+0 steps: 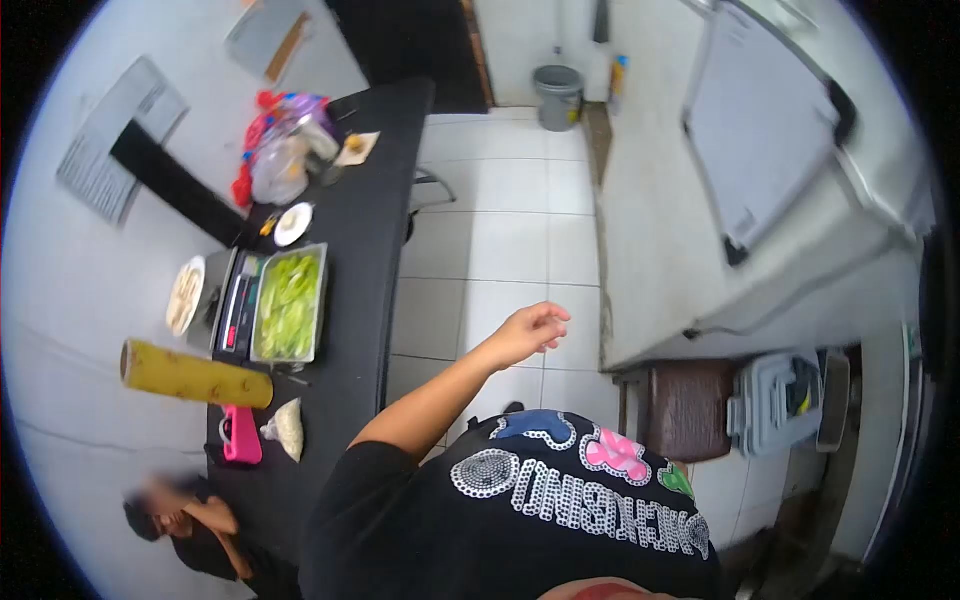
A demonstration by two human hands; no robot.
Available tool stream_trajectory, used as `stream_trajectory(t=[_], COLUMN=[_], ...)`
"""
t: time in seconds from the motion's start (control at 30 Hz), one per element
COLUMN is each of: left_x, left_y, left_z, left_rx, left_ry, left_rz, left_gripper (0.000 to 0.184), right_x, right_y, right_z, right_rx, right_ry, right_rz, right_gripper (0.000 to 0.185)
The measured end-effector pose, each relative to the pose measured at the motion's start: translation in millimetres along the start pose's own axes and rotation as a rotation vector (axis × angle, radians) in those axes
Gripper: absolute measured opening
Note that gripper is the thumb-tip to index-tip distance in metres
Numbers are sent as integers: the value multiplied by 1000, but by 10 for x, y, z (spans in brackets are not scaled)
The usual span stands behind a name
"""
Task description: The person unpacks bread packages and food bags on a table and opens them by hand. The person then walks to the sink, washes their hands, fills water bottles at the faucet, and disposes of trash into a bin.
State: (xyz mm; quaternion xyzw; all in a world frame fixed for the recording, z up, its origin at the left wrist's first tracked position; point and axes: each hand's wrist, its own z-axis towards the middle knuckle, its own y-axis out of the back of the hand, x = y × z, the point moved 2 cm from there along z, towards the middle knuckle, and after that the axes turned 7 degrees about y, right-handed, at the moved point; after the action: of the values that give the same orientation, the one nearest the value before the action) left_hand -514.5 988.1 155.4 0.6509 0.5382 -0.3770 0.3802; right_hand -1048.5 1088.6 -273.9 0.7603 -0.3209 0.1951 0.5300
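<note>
My left hand hangs over the white floor tiles in front of my body, fingers loosely bent and apart, holding nothing. My right hand does not show. To the left of my arm, on the long black table, a metal tray of green leafy pieces sits beside or partly on a digital scale. Nearer to me stand a big yellow roll, a pink object with a handle, and a clear bag of pale stuff.
Bags and a small white plate lie farther along the table. A grey bucket stands by the far wall. On my right are a whiteboard, a brown seat and a grey bin. Another person sits lower left.
</note>
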Motion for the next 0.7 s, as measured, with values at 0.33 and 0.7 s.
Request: stream_trajectory(t=[0.33, 0.7], left_x=[-44, -198], left_y=[1776, 3168], left_z=[153, 1326], left_rx=[-66, -403], left_ry=[35, 43], left_rz=[-201, -330], left_gripper=[26, 25], right_x=[3221, 5207], right_y=[-729, -1086], right_z=[1137, 3625], right_rx=[315, 507], right_ry=[15, 16], right_rz=[230, -29], right_gripper=[16, 14])
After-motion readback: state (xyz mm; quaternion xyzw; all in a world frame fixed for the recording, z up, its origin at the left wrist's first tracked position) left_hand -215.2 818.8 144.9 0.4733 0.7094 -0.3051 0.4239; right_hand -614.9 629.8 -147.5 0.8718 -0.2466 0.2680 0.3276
